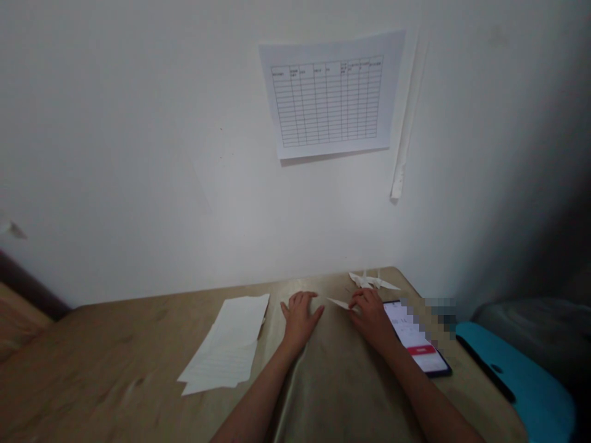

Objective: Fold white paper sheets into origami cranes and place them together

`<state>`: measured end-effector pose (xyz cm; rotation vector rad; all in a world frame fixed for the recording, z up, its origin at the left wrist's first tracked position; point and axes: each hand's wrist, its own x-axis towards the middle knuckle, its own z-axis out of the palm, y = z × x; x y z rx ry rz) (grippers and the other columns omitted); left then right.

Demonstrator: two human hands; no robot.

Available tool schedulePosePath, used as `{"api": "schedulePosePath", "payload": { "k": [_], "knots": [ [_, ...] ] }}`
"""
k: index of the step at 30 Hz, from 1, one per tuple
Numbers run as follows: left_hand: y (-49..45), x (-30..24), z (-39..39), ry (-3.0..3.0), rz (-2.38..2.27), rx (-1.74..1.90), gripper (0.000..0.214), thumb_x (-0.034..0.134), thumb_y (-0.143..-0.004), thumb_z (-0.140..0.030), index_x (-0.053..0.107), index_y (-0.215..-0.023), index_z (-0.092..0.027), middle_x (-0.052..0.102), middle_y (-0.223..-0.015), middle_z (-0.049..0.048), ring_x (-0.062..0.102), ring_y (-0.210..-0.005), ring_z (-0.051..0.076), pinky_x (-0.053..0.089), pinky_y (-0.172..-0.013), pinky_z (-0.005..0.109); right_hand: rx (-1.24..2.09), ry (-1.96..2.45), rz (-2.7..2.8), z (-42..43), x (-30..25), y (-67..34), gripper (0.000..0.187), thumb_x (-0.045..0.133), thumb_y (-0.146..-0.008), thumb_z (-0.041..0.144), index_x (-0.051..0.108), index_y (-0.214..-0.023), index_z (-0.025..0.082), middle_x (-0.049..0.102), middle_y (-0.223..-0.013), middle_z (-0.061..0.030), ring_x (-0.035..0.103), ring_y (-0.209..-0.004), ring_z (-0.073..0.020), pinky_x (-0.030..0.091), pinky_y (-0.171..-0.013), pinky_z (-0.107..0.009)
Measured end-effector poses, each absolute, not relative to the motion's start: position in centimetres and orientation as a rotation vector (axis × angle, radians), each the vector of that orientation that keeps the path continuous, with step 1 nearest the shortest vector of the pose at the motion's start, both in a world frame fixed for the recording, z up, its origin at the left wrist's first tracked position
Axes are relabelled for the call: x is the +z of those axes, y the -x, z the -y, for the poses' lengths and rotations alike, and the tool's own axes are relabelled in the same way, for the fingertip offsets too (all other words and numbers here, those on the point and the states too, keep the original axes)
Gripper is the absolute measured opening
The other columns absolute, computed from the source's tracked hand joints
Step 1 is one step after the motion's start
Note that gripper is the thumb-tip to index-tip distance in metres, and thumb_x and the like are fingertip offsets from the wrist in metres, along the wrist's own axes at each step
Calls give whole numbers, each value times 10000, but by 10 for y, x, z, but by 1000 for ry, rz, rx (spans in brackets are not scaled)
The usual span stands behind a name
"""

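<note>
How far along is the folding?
Done: a folded paper figure sits at the far edge of the table. In hand: the right hand pinches a pointed folded white paper, with the left hand resting on the table beside it. Left: a stack of loose white sheets lies unfolded to the left; the count can't be told.
</note>
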<state>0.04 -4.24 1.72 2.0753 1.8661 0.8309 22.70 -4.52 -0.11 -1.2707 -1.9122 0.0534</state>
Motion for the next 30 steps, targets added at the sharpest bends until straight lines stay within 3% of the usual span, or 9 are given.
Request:
{"api": "schedulePosePath", "payload": {
  "k": [5, 9, 14, 18, 24, 30],
  "knots": [
    [0, 18, 43, -2054, -1869, 816, 375, 612, -926, -358, 596, -1295, -299, 614, -1385, 68, 447, -1378, 297, 127, -1183, 706, 209, 1333, 2081, 51, 3, -222, 37, 711, -811, 203, 679, -806, 221, 656, -1111, -62, 553, -1133, -259, 409, -1025, -428],
    [-1, 23, 46, -2071, -1841, 774, 286, 604, -931, -338, 648, -1212, -303, 660, -1326, 47, 457, -1367, 289, 105, -1185, 709, 317, 1345, 2140, 52, 2, -220, 102, 767, -809, 310, 710, -824, 226, 673, -1168, -61, 545, -1193, -269, 379, -1070, -441],
    [-6, 28, 54, -2140, -1853, 710, 169, 610, -928, -333, 705, -1060, -290, 708, -1219, 37, 485, -1327, 303, 76, -1164, 750, 343, 1313, 2168, 50, 0, -220, 170, 563, -946, 235, 733, -953, 230, 686, -1223, -72, 556, -1218, -241, 359, -1115, -453],
    [-8, 25, 56, -2212, -1779, 627, 172, 657, -906, -386, 723, -1061, -353, 703, -1265, -6, 444, -1372, 325, 8, -1139, 795, 361, 1345, 2173, 47, -6, -221, 325, 458, -924, 98, 732, -1033, 234, 649, -1349, -66, 492, -1333, -238, 315, -1171, -480],
    [-6, 18, 53, -2297, -1703, 514, 317, 695, -871, -470, 696, -1186, -438, 637, -1411, -31, 362, -1439, 378, -52, -1106, 834, 398, 1354, 2171, 45, -15, -222, 432, 400, -885, 38, 713, -1107, 236, 599, -1428, -79, 442, -1406, -236, 291, -1197, -531],
    [-3, 15, 53, -2329, -1582, 412, 414, 628, -925, -361, 608, -1304, -529, 544, -1515, -59, 273, -1496, 388, -82, -1082, 848, 352, 1324, 2108, 44, -20, -222, 420, 374, -851, -1, 695, -1019, 212, 645, -1334, -88, 476, -1371, -236, 352, -1172, -499]
  ]
}}
